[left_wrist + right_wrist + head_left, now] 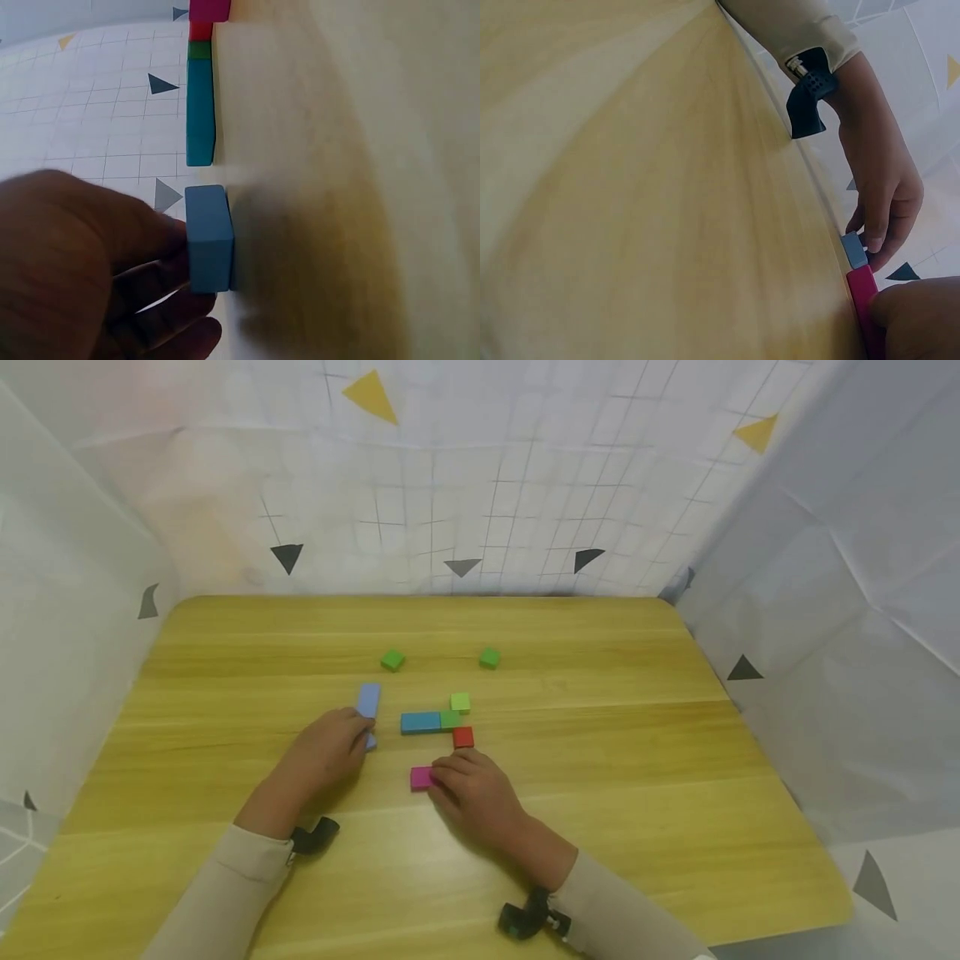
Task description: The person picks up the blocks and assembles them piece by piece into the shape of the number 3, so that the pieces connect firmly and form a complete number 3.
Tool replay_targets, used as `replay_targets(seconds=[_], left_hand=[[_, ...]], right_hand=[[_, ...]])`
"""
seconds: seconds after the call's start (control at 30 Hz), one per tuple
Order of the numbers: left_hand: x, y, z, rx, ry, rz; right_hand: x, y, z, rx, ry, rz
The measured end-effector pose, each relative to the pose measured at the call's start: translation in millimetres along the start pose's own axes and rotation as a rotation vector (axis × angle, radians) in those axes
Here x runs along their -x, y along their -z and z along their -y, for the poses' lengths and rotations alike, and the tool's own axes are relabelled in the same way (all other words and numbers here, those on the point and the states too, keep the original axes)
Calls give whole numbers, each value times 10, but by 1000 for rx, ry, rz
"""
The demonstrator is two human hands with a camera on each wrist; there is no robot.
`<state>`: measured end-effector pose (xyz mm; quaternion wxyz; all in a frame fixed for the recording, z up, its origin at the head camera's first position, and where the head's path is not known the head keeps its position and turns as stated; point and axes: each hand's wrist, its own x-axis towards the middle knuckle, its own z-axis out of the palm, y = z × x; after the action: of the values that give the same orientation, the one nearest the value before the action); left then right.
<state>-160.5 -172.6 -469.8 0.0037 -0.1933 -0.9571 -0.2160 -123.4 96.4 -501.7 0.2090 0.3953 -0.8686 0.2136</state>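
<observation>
My left hand (322, 752) grips a long light-blue block (368, 697) that lies lengthwise away from me on the table. In the left wrist view the block's near end (211, 262) faces the camera, with fingers along its left side. My right hand (480, 793) holds a magenta block (420, 778), its right part hidden under the fingers. From the right wrist, the magenta block (864, 300) overlaps the light-blue one (853, 250). Just beyond the right fingertips sits a red block (463, 737). A blue block (421, 722) and a green block (449, 719) lie end to end between the hands.
Behind the green block is a light-green block (460, 702). Two small green blocks, one on the left (392, 660) and one on the right (490, 657), lie farther back on the wooden table (637, 760). White patterned sheets (465, 485) stand behind and beside it.
</observation>
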Motion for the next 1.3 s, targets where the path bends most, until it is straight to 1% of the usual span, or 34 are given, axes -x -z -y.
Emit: replay_targets(seconds=[0.07, 0.33, 0.47, 0.7, 0.9, 1.07, 1.17, 1.3], left_hand=[[26, 3, -4, -5, -2, 5], [110, 31, -50, -8, 59, 56], [124, 25, -72, -1, 69, 67], [141, 11, -94, 35, 81, 59], [154, -24, -76, 40, 96, 45], [165, -43, -69, 64, 116, 35], [174, -42, -75, 74, 111, 25], [185, -55, -79, 89, 83, 17]], right_hand=[[-1, 2, 4, 0, -3, 3], [-9, 11, 4, 4, 9, -4], [-13, 11, 1, 9, 10, -4], [-13, 14, 1, 5, 11, -5], [-7, 9, 7, -3, 7, 0], [1, 6, 13, -3, 1, 11], [-1, 8, 14, -1, -4, 15], [-8, 10, 13, 4, -7, 16]])
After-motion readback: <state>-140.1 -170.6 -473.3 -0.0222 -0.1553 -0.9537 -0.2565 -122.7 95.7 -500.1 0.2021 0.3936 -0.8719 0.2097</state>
